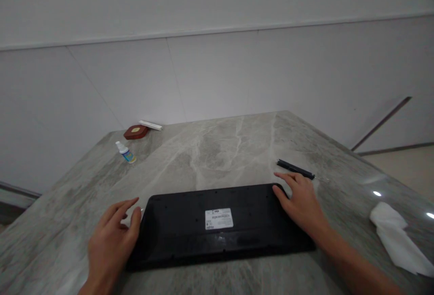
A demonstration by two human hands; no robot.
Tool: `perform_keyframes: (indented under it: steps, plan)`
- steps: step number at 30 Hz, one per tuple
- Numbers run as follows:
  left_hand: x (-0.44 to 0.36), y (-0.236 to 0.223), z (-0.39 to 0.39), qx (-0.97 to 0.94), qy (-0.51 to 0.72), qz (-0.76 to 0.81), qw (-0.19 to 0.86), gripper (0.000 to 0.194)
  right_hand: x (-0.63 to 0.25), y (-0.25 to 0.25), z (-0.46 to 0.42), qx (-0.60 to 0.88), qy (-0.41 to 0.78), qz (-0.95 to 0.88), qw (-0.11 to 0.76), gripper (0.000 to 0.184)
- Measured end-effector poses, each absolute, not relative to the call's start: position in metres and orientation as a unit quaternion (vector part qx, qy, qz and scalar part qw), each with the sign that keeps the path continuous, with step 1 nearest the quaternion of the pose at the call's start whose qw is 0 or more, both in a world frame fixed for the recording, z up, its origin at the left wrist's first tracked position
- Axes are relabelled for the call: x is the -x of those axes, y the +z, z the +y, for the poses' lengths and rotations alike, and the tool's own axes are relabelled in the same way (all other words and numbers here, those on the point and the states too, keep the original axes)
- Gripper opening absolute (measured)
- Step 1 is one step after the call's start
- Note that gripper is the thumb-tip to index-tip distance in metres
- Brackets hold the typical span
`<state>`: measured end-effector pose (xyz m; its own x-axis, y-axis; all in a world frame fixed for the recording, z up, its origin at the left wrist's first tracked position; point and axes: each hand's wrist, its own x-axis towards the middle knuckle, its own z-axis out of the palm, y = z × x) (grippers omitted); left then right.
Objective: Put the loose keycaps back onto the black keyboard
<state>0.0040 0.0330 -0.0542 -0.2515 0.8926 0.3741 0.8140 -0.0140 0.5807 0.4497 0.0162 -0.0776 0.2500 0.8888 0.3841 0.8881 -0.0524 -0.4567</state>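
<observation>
A black keyboard [179,222] lies underside up on the grey marbled table, with a white label [219,219] near its middle. At its left edge is my left hand [113,234], the thumb beside the edge and the fingers loosely curved and apart; whether the thumb touches is hard to tell. My right hand [300,200] rests at the far right corner, thumb at the corner and index finger stretched out past it. Its lower fingers are partly hidden. Just beyond that hand lies a dark, slim tool with a thin shaft, like a screwdriver [294,168].
A small white spray bottle [126,152] stands at the far left. Behind it are a reddish-brown box [135,132] and a white strip [150,125]. A crumpled white tissue [395,236] lies at the right. The marbled table [217,150] ends at a pale wall.
</observation>
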Motion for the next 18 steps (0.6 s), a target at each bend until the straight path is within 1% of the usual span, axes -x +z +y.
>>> perform_keyframes:
  steps: [1, 3, 5, 7, 10, 12, 13, 15, 18]
  plan:
    - [-0.007, -0.051, 0.030, -0.641, 0.376, 0.669, 0.006, 0.034, -0.443, -0.073, 0.013, 0.707, -0.029, -0.635, 0.311, 0.042]
    - [-0.018, -0.044, 0.025, -0.713, 0.388, 0.583, -0.035, 0.045, -0.427, -0.062, 0.008, 0.664, -0.064, -0.681, 0.301, 0.043]
    - [-0.030, -0.038, 0.022, -0.776, 0.372, 0.508, -0.040, 0.065, -0.408, -0.050, 0.003, 0.627, -0.086, -0.723, 0.278, 0.046]
    - [-0.042, -0.039, 0.023, -0.814, 0.335, 0.473, -0.036, 0.077, -0.390, -0.044, 0.000, 0.598, -0.092, -0.754, 0.255, 0.054]
    - [-0.052, -0.054, 0.027, -0.883, 0.197, 0.426, -0.002, 0.081, -0.373, -0.047, -0.001, 0.576, -0.032, -0.795, 0.190, 0.063]
    - [-0.054, -0.066, 0.029, -0.909, 0.099, 0.405, 0.021, 0.077, -0.368, -0.055, 0.001, 0.566, 0.038, -0.813, 0.129, 0.062]
    - [-0.054, -0.071, 0.029, -0.910, 0.074, 0.407, 0.026, 0.076, -0.367, -0.058, 0.002, 0.567, 0.065, -0.815, 0.105, 0.060]
    - [-0.054, -0.074, 0.029, -0.898, 0.090, 0.431, 0.017, 0.075, -0.366, -0.061, 0.003, 0.579, 0.079, -0.807, 0.091, 0.057]
    - [-0.054, -0.066, 0.025, -0.855, 0.225, 0.467, -0.013, 0.076, -0.364, -0.057, 0.002, 0.583, 0.026, -0.799, 0.144, 0.060]
